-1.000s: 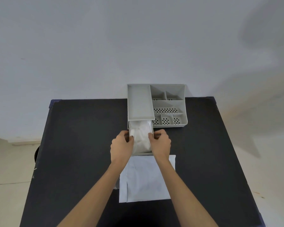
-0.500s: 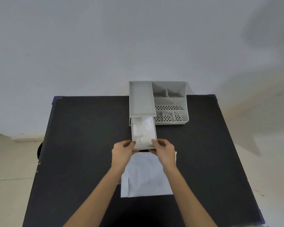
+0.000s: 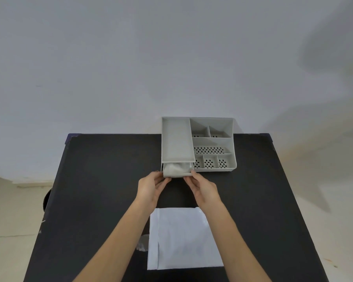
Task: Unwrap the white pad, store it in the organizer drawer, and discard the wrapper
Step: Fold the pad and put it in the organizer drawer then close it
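A grey organizer [image 3: 212,139] stands at the table's far edge. Its drawer [image 3: 177,174] sticks out only a little at the lower left, with the white pad [image 3: 174,168] lying inside it. My left hand [image 3: 150,189] and my right hand [image 3: 202,187] press their fingertips against the drawer's front, one at each corner. The flat white wrapper [image 3: 181,237] lies on the black table [image 3: 102,190] between my forearms, near the front edge.
The organizer's open compartments [image 3: 211,149] with perforated floors sit right of the drawer. A small crumpled clear scrap [image 3: 143,243] lies beside the wrapper's left edge. A dark round object [image 3: 47,198] shows past the table's left edge. A white wall rises behind.
The drawer has slid back into the organizer, pushed by both hands, so much less of the pad shows. Before that my hands moved from the pad to the drawer front.
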